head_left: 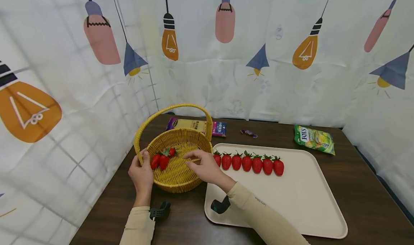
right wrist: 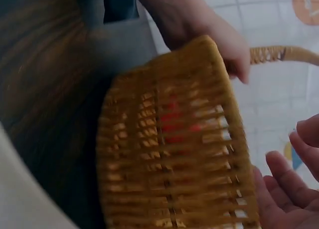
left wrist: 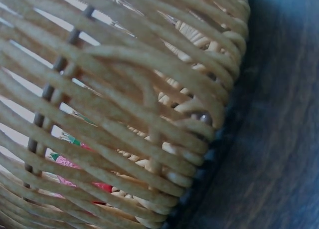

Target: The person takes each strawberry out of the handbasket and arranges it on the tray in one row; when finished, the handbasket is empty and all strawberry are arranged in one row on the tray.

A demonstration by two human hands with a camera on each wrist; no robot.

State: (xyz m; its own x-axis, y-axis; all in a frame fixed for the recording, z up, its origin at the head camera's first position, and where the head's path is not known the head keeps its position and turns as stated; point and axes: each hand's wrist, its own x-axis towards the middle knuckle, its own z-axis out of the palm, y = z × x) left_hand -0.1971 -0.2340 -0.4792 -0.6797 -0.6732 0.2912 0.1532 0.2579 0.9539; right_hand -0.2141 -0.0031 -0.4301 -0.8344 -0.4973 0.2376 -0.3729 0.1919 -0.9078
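Note:
A yellow woven basket (head_left: pixel 176 187) with an arched handle stands at the table's left. My left hand (head_left: pixel 141 171) grips its left rim near the handle's base. Three red strawberries (head_left: pixel 164 162) with green leaves lie inside, toward the left wall. Over the basket's right rim reaches my right hand (head_left: pixel 207 166), fingers loosely bent and nothing visible between them. The right wrist view shows its thumb apart from the fingers (right wrist: pixel 286 176). Several strawberries (head_left: pixel 247 162) stand in a row along the far part of a beige tray (head_left: pixel 284 205). Woven strands (left wrist: pixel 124 99) fill most of the left wrist view.
Behind the basket lies a purple and yellow snack pack (head_left: pixel 191 124), with a pink and blue packet end (head_left: pixel 219 129) beside it. A small wrapped candy (head_left: pixel 248 133) lies behind the tray. At the back right is a green snack bag (head_left: pixel 314 139). Printed curtains surround the dark table.

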